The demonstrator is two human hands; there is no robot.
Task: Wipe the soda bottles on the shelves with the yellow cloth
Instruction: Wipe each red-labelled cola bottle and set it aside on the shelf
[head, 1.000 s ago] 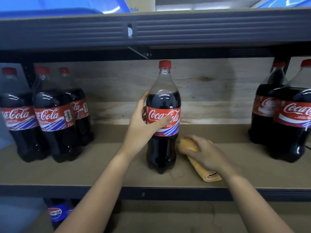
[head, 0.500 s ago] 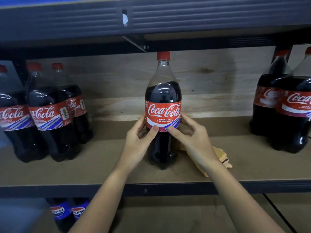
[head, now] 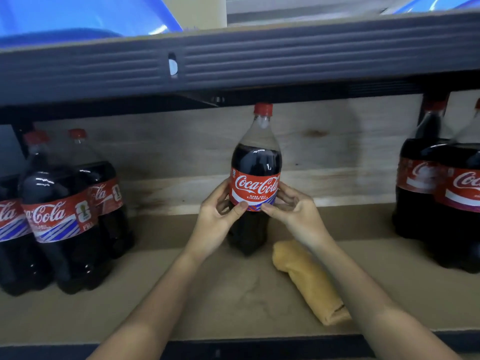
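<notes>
A tall Coca-Cola bottle (head: 255,162) with a red cap stands upright in the middle of the wooden shelf (head: 207,302). My left hand (head: 217,222) grips its left side at the lower edge of the label. On the other side my right hand (head: 293,216) grips it too, thumb on the label. The yellow cloth (head: 309,281) lies rolled up on the shelf just right of the bottle, under my right forearm, held by neither hand.
Three more cola bottles (head: 57,219) stand grouped at the left, and two others (head: 441,203) at the right edge. The dark metal beam (head: 259,63) of the shelf above hangs just over the bottle's cap. Blue items lie on the upper shelf.
My right hand let go of the yellow cloth and moved up onto the bottle's right side. The cloth now lies loose on the shelf. The bottle sits slightly farther back.
</notes>
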